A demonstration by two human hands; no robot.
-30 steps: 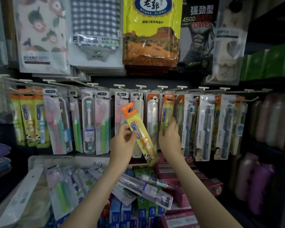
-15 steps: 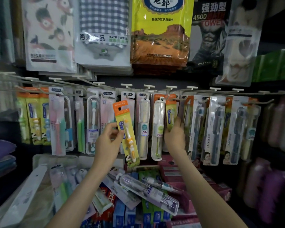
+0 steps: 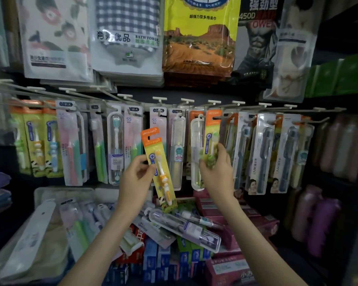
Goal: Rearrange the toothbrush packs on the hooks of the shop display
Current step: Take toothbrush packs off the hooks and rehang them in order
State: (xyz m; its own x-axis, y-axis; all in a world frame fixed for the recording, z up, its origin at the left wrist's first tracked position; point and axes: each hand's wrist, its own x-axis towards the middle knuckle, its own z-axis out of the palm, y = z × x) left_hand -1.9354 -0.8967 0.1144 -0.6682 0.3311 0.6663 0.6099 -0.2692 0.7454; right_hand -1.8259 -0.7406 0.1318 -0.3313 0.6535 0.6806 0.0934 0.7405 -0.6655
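Mid-swap, judging by the hands: left hand pinches a loose orange-topped yellow card pack with an orange kids' toothbrush, held tilted off any hook, left of the matching green-brush pack. Right hand, raised palm-out, fingers closed on that green-brush pack, which hangs on its white wire hook. Next move probably needs the loose pack's slot lined up with a hook tip.

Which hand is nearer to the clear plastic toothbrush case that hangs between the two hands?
The right. The right hand is beside the clear plastic toothbrush case, gripping a green-toothbrush pack. The left hand is farther left, holding the orange-toothbrush pack.
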